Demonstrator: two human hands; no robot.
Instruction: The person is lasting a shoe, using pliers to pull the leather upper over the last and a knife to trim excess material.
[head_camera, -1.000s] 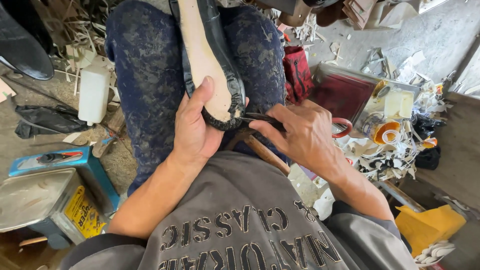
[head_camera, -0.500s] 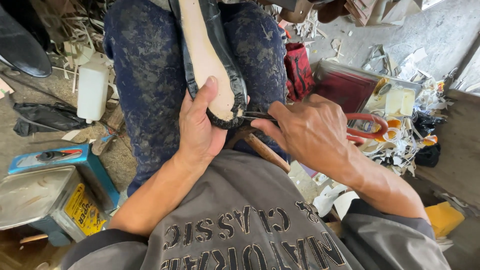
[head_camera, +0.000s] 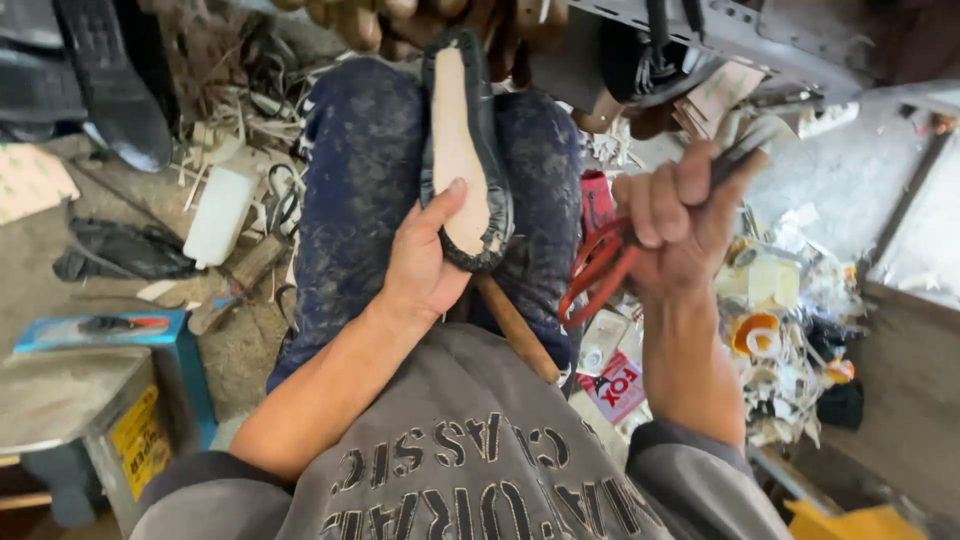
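Here, one shoe (head_camera: 465, 150) gripped by left hand (head_camera: 425, 265), one red-handled pliers (head_camera: 600, 265) clenched in right hand (head_camera: 680, 215).

Left hand (head_camera: 425, 265) gripping, right hand (head_camera: 680, 215) seemingly fisted, raised

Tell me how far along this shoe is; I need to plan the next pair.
Done, it seems: the black leather upper is wrapped round the tan insole along the visible edges. In hand: the left hand steadies the upturned shoe on the lap, thumb on the insole; the right hand is lifted away, gripping red-handled pincers. Left: no outsole is on the shoe; the insole is bare.
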